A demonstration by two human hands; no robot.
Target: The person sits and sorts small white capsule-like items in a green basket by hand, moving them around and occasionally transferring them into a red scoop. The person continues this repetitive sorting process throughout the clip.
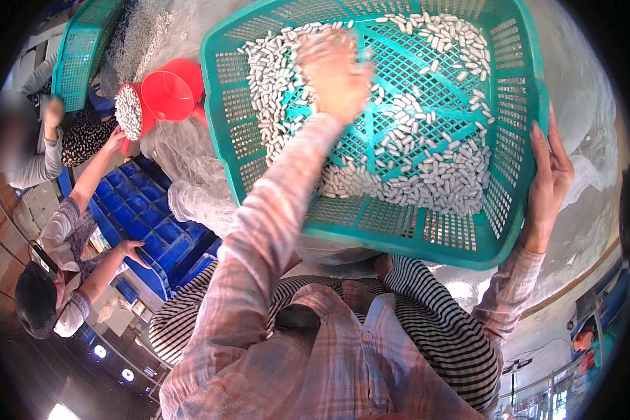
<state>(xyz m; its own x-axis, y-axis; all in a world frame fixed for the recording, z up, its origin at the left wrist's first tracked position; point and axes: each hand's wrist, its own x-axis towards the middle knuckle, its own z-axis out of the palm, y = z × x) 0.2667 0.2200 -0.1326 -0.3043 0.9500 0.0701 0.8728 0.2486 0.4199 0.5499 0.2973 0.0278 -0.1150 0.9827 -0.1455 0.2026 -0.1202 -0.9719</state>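
A green plastic basket with mesh walls is tilted in front of me. Loose white capsule-shaped pieces are strewn over its floor, thickest along the left side and the near right. My left hand is inside the basket over the pieces at the far left. It is smeared by motion, so its fingers and anything in them cannot be made out. At the basket's right side, my right hand grips the rim, its fingers along the outer wall and partly hidden.
A co-worker at the left holds a red scoop heaped with white pieces. Beside it is a red cup-shaped container. Below lies a blue compartment tray. Another person sits by a second green basket. Clear plastic sheeting surrounds my basket.
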